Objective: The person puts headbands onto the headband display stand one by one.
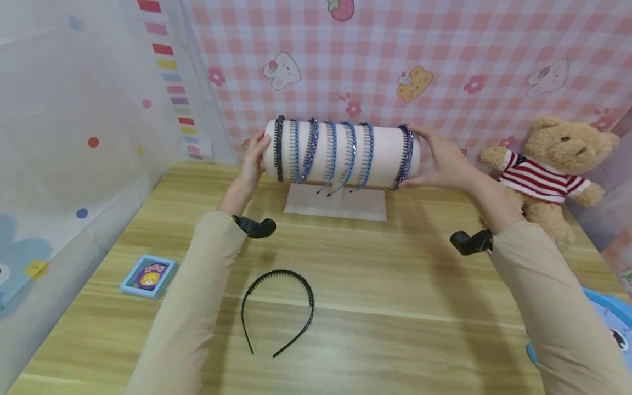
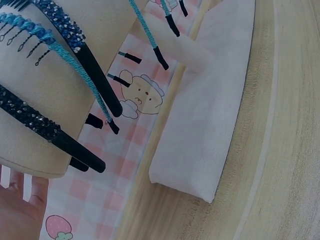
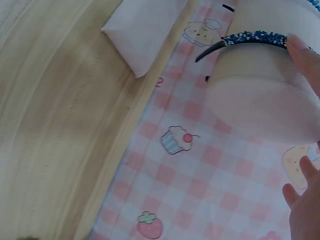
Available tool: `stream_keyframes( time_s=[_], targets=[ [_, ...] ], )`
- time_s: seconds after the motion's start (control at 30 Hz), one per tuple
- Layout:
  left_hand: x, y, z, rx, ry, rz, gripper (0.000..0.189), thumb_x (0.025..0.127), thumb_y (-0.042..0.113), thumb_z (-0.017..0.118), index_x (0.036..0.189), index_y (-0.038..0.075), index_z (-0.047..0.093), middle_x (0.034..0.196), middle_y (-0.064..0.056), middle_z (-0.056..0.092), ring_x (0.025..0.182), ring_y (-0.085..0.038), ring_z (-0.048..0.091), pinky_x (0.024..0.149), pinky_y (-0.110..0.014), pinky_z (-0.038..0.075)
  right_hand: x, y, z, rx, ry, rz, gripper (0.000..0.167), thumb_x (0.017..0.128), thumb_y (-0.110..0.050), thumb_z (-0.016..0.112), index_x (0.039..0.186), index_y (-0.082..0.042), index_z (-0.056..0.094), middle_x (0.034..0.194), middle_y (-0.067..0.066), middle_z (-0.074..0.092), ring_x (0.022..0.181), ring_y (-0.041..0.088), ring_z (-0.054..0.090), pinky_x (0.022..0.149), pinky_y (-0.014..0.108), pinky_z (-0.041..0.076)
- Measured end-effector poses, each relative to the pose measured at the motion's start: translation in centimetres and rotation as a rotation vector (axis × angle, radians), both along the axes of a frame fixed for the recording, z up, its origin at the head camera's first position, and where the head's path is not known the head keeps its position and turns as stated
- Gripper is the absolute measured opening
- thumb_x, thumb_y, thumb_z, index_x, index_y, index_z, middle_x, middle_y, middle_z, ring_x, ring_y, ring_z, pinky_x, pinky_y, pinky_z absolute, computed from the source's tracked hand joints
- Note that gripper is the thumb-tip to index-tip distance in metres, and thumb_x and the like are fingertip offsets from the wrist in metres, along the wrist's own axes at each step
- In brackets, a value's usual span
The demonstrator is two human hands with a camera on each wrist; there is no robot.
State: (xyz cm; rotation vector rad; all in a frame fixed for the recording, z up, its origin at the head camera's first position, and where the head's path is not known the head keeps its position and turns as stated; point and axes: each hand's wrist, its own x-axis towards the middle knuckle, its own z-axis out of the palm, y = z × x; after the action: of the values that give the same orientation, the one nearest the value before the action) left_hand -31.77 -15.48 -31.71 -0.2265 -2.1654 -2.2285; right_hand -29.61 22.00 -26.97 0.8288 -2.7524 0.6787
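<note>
A pale padded headband roll [image 1: 387,156] stands on a flat base [image 1: 362,206]. At its right end sits a dark blue sparkly headband [image 1: 407,153]; my right hand [image 1: 446,162] holds it between thumb and finger, and in the right wrist view one fingertip [image 3: 296,44] lies on its glittery band. Against the roll's left end rests my left hand [image 1: 250,163], its fingers extended, close to a black toothed headband [image 1: 278,151]. Several blue headbands [image 1: 331,151] line the roll between. A black headband [image 1: 312,296] lies on the table in front.
On the wooden table [image 1: 395,307] a small blue-framed box [image 1: 127,281] lies at left. A teddy bear [image 1: 535,181] in a striped shirt sits at right. Part of a blue tray-like item [image 1: 609,302] shows beyond my right sleeve. Behind hangs a pink checked cloth [image 1: 316,66].
</note>
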Motion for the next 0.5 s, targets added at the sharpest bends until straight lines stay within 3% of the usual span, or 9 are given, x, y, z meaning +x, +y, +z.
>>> stream_keyframes(
  time_s=[0.23, 0.5],
  targets=[
    [0.0, 0.0, 0.0, 0.019, 0.003, 0.004, 0.055, 0.092, 0.04, 0.035, 0.142, 0.021, 0.022, 0.145, -0.004, 0.027, 0.129, -0.019, 0.031, 0.103, -0.04, 0.025, -0.3, -1.6, 1.5, 0.09, -0.059, -0.035, 0.112, 0.057, -0.033, 0.086, 0.145, -0.012, 0.019, 0.14, 0.022, 0.035, 0.124, 0.04, 0.036, 0.1, 0.056, 0.03],
    [0.0, 0.1, -0.1, 0.025, 0.003, 0.012, 0.054, 0.092, 0.039, 0.035, 0.142, 0.021, 0.023, 0.143, -0.004, 0.029, 0.125, -0.019, 0.034, 0.099, -0.037, 0.027, -0.5, -3.2, 2.3, 0.176, -0.123, -0.039, 0.112, 0.059, -0.04, 0.083, 0.145, -0.009, 0.017, 0.141, 0.022, 0.034, 0.128, 0.039, 0.032, 0.107, 0.055, 0.017]
  ],
)
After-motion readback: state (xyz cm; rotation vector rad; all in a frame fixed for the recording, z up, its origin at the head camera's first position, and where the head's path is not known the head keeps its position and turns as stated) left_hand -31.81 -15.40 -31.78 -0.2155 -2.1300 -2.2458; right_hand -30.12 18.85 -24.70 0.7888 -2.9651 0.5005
